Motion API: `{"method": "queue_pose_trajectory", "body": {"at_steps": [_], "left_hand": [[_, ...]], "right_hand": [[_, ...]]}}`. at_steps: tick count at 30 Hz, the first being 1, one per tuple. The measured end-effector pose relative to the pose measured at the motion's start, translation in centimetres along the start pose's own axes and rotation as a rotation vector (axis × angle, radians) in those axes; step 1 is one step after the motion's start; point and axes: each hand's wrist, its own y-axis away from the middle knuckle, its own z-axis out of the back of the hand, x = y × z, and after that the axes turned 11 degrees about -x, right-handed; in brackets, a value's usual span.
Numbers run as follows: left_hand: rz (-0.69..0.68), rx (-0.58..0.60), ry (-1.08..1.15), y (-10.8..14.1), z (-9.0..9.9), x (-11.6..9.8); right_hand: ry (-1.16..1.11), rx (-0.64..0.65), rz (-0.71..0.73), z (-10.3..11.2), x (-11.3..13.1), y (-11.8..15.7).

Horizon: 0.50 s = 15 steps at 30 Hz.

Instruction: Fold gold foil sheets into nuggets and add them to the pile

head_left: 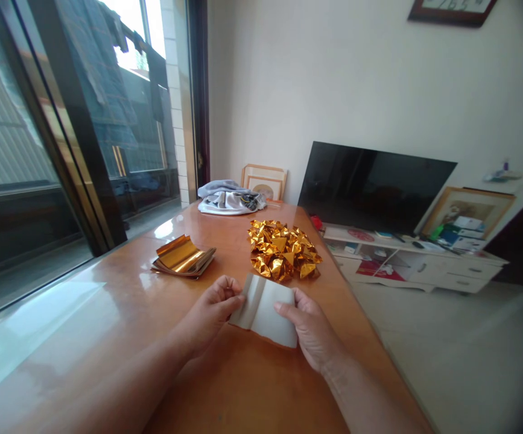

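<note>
A glossy brown worktop (pixel 261 398) occupies a room with a glass door (pixel 91 187) at left and a TV (pixel 374 187) before a pale wall (pixel 333 78). I view the paper (pixel 268 310) over the near worktop, pale face up; it looks nearly square, so I cannot tell a long axis. Creases run away from me, slanting right. Left hand (pixel 216 307): grip pinching the left edge. Right hand (pixel 309 322): grip clasping the right.

Forward-and-down head view over table (pixel 243 386)
</note>
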Motion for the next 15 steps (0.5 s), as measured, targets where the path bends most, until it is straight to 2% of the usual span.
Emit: {"method": "queue_pose_trajectory", "body": {"at_steps": [4, 10, 15], "left_hand": [[-0.011, 0.035, -0.045, 0.34, -0.42, -0.17], [0.066, 0.050, -0.055, 0.75, -0.73, -0.48], [0.071, 0.072, -0.055, 0.83, -0.76, -0.53]], "right_hand": [[0.005, 0.006, -0.001, -0.02, -0.17, 0.03], [0.018, -0.009, -0.003, -0.05, -0.18, 0.13], [0.029, -0.008, -0.025, -0.14, -0.09, 0.11]]}}
